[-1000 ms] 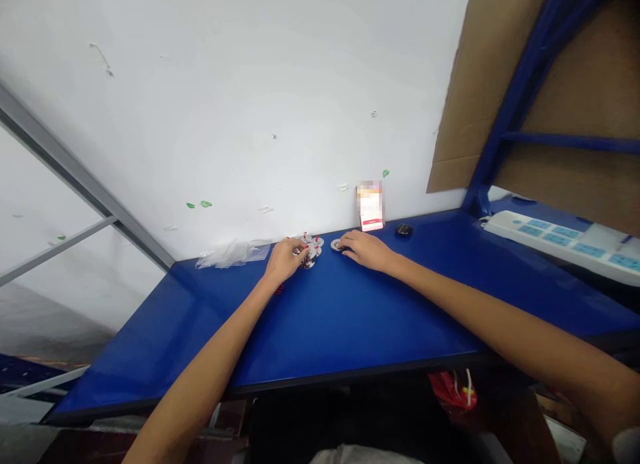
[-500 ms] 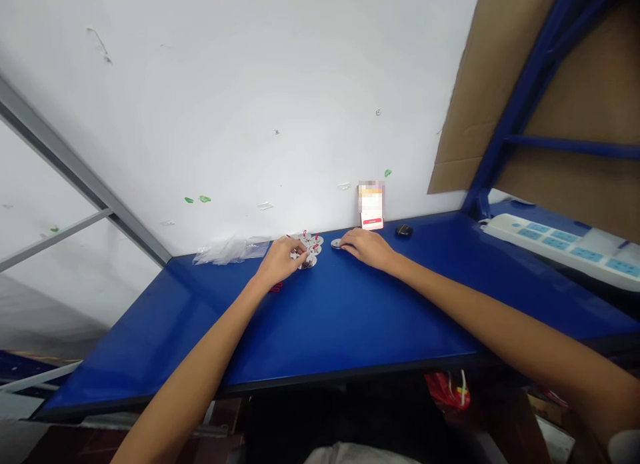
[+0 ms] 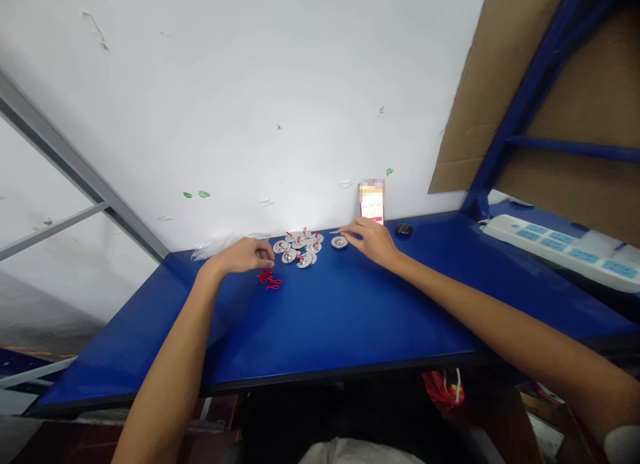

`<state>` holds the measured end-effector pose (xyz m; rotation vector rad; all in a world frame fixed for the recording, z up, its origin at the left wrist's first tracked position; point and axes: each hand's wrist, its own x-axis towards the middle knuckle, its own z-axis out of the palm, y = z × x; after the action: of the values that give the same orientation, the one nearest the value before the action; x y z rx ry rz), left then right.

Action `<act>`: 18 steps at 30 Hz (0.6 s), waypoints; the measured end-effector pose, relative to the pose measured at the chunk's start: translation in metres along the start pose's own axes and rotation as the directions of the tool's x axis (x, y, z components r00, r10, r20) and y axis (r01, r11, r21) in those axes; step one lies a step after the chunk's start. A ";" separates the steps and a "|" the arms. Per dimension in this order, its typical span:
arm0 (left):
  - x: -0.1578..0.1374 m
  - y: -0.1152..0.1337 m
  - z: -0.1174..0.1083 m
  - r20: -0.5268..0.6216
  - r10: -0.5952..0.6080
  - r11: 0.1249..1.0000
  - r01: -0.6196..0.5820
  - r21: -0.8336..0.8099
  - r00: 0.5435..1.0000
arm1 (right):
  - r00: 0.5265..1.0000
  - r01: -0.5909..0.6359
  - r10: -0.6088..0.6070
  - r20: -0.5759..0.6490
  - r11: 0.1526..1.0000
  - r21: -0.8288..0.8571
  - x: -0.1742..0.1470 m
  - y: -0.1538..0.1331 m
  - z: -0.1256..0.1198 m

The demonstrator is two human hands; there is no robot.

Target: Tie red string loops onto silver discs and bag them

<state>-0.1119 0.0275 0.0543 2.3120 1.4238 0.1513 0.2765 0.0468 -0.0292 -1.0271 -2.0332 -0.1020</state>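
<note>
Along the blue table's (image 3: 350,311) wall side, we list: silver discs (image 3: 299,244), red-looped, lying flat; one loopless disc (image 3: 339,242), right of them; phone (image 3: 372,205), upright, figures illegible. Right hand (image 3: 373,239): fingertips pinching a thin pale piece (image 3: 334,233), long axis near level, pointing left. Left hand (image 3: 249,255): curled near red cords (image 3: 266,276), grip we cannot tell.

Bare, slender forearms (image 3: 173,357) behind a bare left grip (image 3: 243,256) and right grip (image 3: 373,239); a pale grey sleeve edge (image 3: 621,444) far behind the right grip, light-grey cloth garment (image 3: 360,453) behind both.
</note>
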 end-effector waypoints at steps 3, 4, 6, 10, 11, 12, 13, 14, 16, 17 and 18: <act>-0.001 -0.013 -0.004 0.121 -0.059 0.998 0.056 0.026 0.991 | 0.988 -0.154 0.146 0.049 0.958 0.242 -0.002 -0.008 0.000; 0.000 -0.017 -0.003 0.135 -0.076 0.997 0.072 0.029 0.988 | 0.978 -0.207 0.189 0.086 0.913 0.352 -0.003 -0.010 0.002; 0.005 -0.026 0.001 0.158 -0.100 0.995 0.098 0.017 0.982 | 0.946 -0.325 0.268 0.184 0.763 0.559 -0.004 -0.016 0.007; 0.016 -0.042 0.009 0.203 -0.087 0.996 0.091 -0.011 0.975 | 0.864 -0.495 0.365 0.347 0.482 0.723 -0.005 -0.025 0.014; 0.017 -0.044 0.010 0.201 -0.075 0.997 0.077 -0.001 0.977 | 0.859 -0.503 0.363 0.362 0.460 0.732 -0.005 -0.027 0.015; 0.017 -0.045 0.011 0.196 -0.064 0.998 0.064 0.008 0.979 | 0.859 -0.504 0.355 0.370 0.454 0.735 -0.005 -0.028 0.015; 0.017 -0.046 0.011 0.188 -0.057 0.998 0.056 0.009 0.981 | 0.862 -0.501 0.344 0.373 0.459 0.734 -0.005 -0.029 0.014; 0.016 -0.045 0.010 0.181 -0.054 0.998 0.055 -0.003 0.982 | 0.866 -0.495 0.334 0.372 0.468 0.732 -0.005 -0.030 0.014; 0.013 -0.042 0.008 0.172 -0.055 0.996 0.067 -0.063 0.984 | 0.871 -0.488 0.321 0.371 0.486 0.725 -0.006 -0.032 0.013; 0.011 -0.040 0.007 0.170 -0.054 0.993 0.072 -0.097 0.984 | 0.872 -0.486 0.317 0.372 0.492 0.722 -0.006 -0.032 0.013; 0.009 -0.038 0.006 0.170 -0.050 0.990 0.072 -0.124 0.984 | 0.873 -0.485 0.314 0.372 0.495 0.721 -0.007 -0.033 0.013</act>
<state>-0.1375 0.0487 0.0322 2.1206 1.3587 0.0304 0.2474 0.0263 -0.0333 -0.8768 -1.6134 1.1318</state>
